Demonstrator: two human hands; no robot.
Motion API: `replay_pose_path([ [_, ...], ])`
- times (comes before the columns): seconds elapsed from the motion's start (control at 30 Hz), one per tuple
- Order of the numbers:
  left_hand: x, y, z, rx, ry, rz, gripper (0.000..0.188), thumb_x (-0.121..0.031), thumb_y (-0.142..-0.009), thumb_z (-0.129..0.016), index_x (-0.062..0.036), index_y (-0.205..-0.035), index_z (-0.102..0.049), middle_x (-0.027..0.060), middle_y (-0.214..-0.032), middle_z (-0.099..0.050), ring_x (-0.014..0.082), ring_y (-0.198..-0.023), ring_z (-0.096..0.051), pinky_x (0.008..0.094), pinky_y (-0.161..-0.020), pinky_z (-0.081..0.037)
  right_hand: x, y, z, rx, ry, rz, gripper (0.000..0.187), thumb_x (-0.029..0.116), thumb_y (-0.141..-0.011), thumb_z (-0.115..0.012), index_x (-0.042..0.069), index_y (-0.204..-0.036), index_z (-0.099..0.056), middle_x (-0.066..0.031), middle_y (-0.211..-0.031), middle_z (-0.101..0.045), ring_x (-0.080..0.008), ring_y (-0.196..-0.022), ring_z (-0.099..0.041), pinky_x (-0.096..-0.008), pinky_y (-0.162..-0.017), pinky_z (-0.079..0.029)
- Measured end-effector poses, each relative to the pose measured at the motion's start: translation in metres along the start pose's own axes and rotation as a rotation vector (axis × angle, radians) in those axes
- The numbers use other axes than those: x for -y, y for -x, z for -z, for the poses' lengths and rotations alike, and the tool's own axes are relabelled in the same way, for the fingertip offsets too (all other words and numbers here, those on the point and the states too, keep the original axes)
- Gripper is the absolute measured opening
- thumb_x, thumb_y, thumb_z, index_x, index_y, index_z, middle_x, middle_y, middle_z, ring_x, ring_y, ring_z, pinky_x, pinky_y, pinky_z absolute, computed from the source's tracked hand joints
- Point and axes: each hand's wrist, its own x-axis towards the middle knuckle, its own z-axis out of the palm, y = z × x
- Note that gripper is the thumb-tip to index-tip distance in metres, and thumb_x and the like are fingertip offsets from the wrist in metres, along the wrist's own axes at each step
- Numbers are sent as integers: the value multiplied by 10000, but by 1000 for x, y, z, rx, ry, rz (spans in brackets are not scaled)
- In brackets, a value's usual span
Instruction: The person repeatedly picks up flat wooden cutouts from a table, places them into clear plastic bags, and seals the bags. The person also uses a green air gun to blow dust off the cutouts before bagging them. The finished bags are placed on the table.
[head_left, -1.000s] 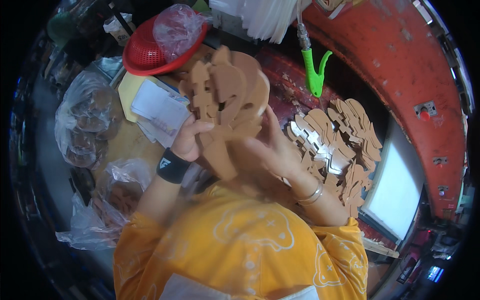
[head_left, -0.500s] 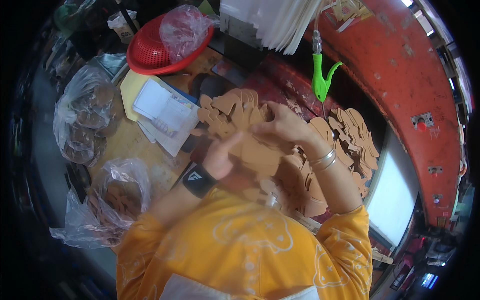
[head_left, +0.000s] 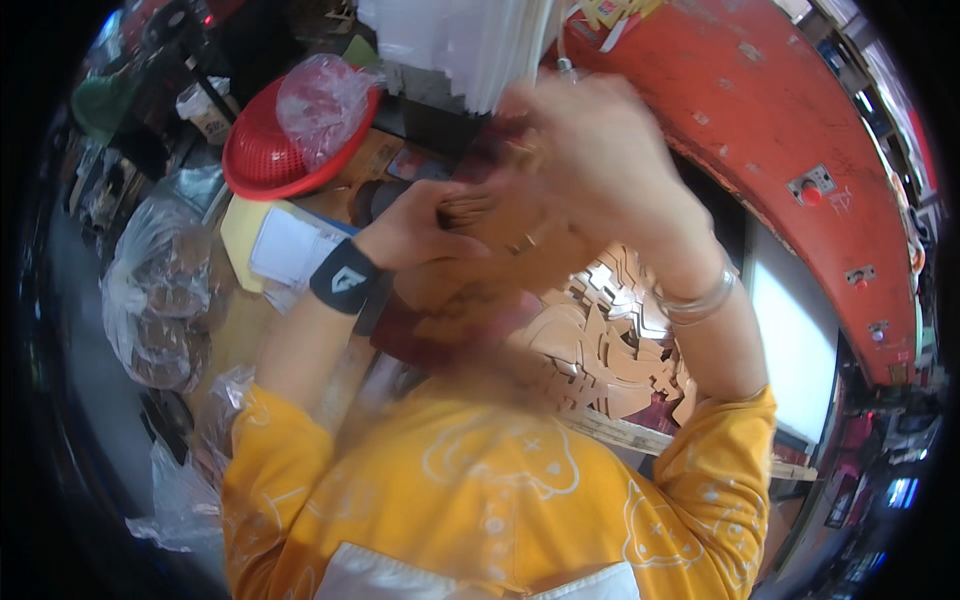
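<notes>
Head view, containers first: a red basket (head_left: 262, 150) of perforated plastic sits at upper left, with a crumpled clear bag (head_left: 325, 105) lying in it and over its rim. Below it, at the left, a larger clear plastic bag (head_left: 150, 245) holds rounded brownish forms; their kind cannot be determined through the film. A further clear bag (head_left: 178, 505) at lower left is partly covered by the left sleeve (head_left: 275, 450); its contents cannot be made out.

Item under handling: a held stack (head_left: 500, 275) of flat tan pieces, located between the two hands, in front of the yellow shirt (head_left: 500, 470). Motion blur obscures its outline; layered edges show beside the left fingers. The blurred mass extends from lower left to upper right; which end is the front cannot be established.

Left hand (head_left: 415, 228), wearing a black wristband (head_left: 345, 278), is clamped on the near edge of the stack, thumb opposite fingers. Right hand (head_left: 610, 150) is raised over the upper right of the stack and heavily blurred; its grip cannot be told.

Beside the right forearm lies a pile of tan pieces (head_left: 620, 365), smooth-faced, with curved and stepped edges, several glossy under light. Their long axes run in differing directions, many slanting from upper left to lower right.
</notes>
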Motion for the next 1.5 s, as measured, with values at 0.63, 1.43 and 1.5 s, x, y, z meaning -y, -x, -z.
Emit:
replay_pose_path([
  [0.63,102,32,10,-419,-54,-535,332,-54,-778,-592,-31,-1108,-574,54,-1134,-566,231,-1059,-536,379,-907,-422,13,39,-62,-191,-542,-28,1012,360,-515,-841,21,-1320,-329,-197,-1381,-355,-443,-1297,-283,-503,-1051,-284],
  [1.43,84,19,-17,-418,525,-538,456,-240,-970,-375,-81,-1390,-293,91,-1387,-382,189,-1259,-381,329,-1085,-275,57,18,-18,-34,-770,-43,903,162,-627,-778,10,-1368,-286,-228,-1281,-453,-375,-1177,-444,-426,-964,-377],
  [1.5,85,10,-18,-148,1392,-445,516,-357,-984,-350,-86,-1414,-263,94,-1422,-339,208,-1309,-309,380,-1092,-259,54,15,-29,43,-653,-202,860,152,-638,-767,-13,-1343,-303,-235,-1250,-475,-368,-1143,-477,-409,-937,-404],
])
